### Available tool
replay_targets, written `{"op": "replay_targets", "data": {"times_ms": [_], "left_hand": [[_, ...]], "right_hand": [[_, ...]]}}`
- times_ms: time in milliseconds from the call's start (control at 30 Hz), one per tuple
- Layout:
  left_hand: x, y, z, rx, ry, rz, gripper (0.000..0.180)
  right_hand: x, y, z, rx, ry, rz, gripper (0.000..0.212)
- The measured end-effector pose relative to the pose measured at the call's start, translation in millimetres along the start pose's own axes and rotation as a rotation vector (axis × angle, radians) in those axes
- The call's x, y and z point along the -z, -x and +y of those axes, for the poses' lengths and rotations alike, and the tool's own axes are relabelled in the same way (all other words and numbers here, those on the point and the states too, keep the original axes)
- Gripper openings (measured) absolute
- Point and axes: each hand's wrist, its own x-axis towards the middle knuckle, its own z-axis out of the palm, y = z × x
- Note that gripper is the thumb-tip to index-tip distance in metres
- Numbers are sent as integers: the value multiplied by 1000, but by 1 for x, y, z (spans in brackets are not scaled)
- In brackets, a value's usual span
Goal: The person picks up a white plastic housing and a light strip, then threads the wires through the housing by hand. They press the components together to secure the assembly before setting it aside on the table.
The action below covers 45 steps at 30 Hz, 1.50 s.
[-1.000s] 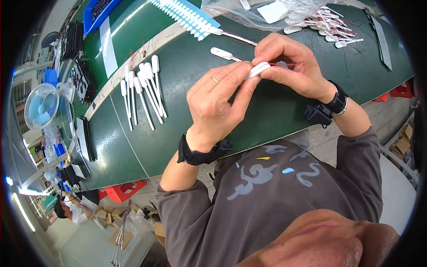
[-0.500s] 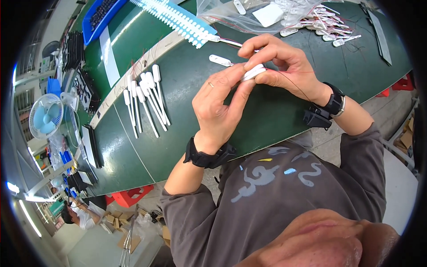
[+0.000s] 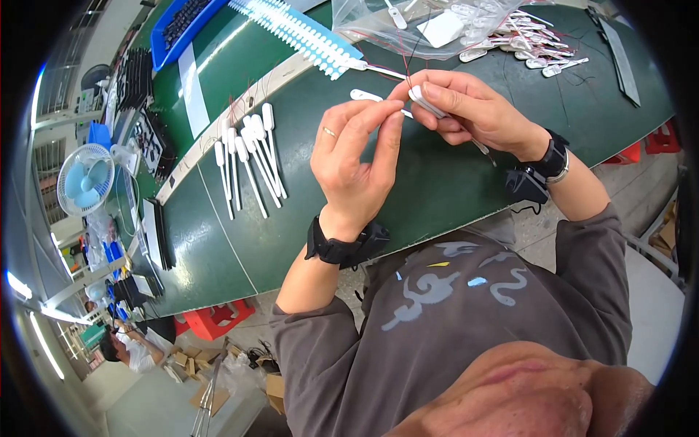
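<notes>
My right hand (image 3: pixel 484 109) is closed around a white paddle-shaped plastic piece (image 3: pixel 428 104) with thin wires, its rounded end up between thumb and fingers. A thin tail hangs below the palm. Just left of it, my left hand (image 3: pixel 349 164) has thumb and forefinger pressed together; what they pinch, if anything, is too small to make out. Behind the left fingertips lies another white paddle piece (image 3: pixel 365 95), partly hidden. Beyond the hands, a longer white-stemmed piece (image 3: pixel 386 71) rests by a light-blue sheet (image 3: pixel 342 62) with rows of white tabs.
Several finished-looking white stems with rounded heads (image 3: pixel 251 146) lie at left on the green table (image 3: pixel 306 240). A pile of wired white pieces (image 3: pixel 535 40) and a clear plastic bag (image 3: pixel 349 18) are at the far right. A blue bin (image 3: pixel 171 44) stands far left.
My hands have drawn slightly apart. The left fingers have come off the white piece, and the right hand has turned it so its rounded end points up. The view has shifted a little.
</notes>
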Motion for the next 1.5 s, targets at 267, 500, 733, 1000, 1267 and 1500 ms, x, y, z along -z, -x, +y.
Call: {"op": "replay_targets", "data": {"times_ms": [267,500,733,1000,1267,1500], "left_hand": [[2,1,-8,355,281,-95,12],[5,1,-9,619,555,-98,10],[3,0,-8,699,715,-121,12],[2,3,-8,683,686,-93,12],[7,-2,-2,309,256,11,7],[4,1,0,272,179,-25,8]], "right_hand": [[-7,0,2,-82,43,-5,26],[0,-2,4,-122,106,-73,25],[0,-2,6,-127,108,-96,29],[2,-1,6,-139,105,-110,34],[0,-1,-2,-164,179,-108,34],[-1,-1,5,-135,239,-64,27]]}}
